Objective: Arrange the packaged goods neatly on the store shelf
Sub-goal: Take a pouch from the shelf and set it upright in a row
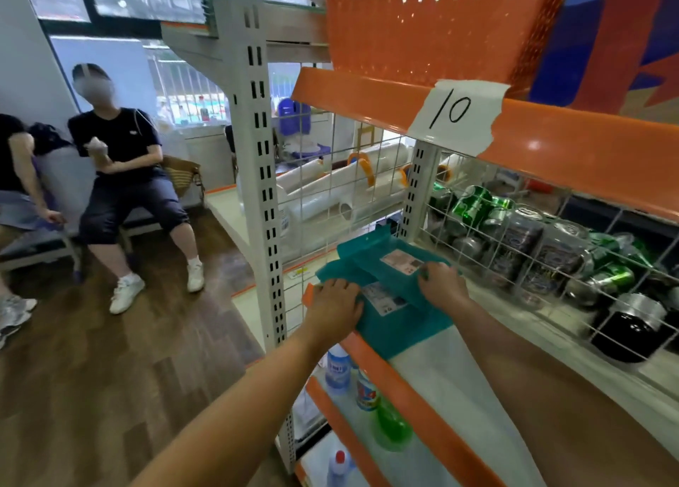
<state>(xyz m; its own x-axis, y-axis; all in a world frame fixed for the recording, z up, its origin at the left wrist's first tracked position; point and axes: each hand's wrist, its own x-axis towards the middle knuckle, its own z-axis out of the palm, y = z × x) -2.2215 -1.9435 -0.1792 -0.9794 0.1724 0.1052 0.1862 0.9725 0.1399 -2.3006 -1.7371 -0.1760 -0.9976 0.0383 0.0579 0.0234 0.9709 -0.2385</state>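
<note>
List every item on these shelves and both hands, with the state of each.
Teal packages: flat, overlapping, front one overhanging the shelf edge.
Left hand: pressing on the front package.
Right hand: gripping a package edge.
Cans: jumbled behind wire mesh.
Orange basket: upright on the upper shelf.
Bottles: standing on the lower shelf.

two bare forearms, left hand [335, 304] and right hand [442, 284] ungloved
</note>
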